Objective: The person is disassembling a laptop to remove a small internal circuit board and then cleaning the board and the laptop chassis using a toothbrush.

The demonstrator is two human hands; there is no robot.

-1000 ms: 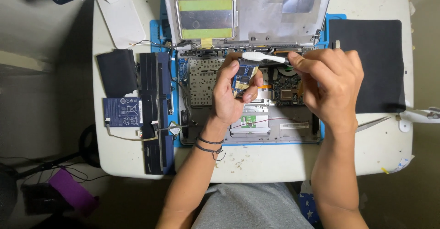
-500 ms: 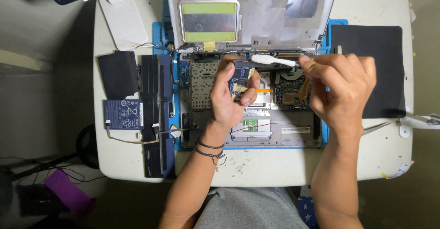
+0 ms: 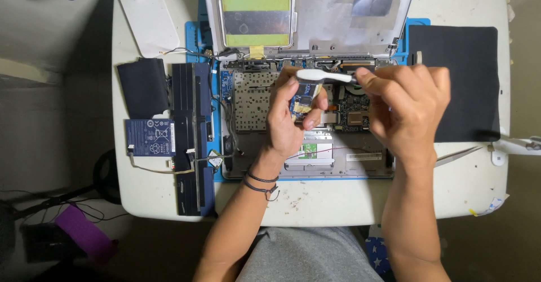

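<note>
The left hand (image 3: 290,121) pinches a small circuit board (image 3: 303,98) between thumb and fingers, holding it up just above the opened laptop (image 3: 315,130) at the middle of the desk (image 3: 338,203); the board shows blue with a tan patch, though most of it is hidden by the fingers. The right hand (image 3: 408,110) is closed around a white brush (image 3: 324,76), whose slim handle runs left from the fingertips and crosses just above the board — whether its tip touches the board cannot be told. The board looks light, thin and stiff, and I judge it fragile: best held by its bare edges, as the thumb and forefinger do, keeping off the small parts and contacts on its face. The brush looks light and rigid, and a pen-like hold near its right end suits it. Below the hands lie the laptop's perforated metal plate, its main board and a fan, with the lid (image 3: 315,11) tilted back at the far side. To the left lie a long black battery (image 3: 191,135) and a small blue drive (image 3: 150,137); to the right, a black mat (image 3: 456,84).
</note>
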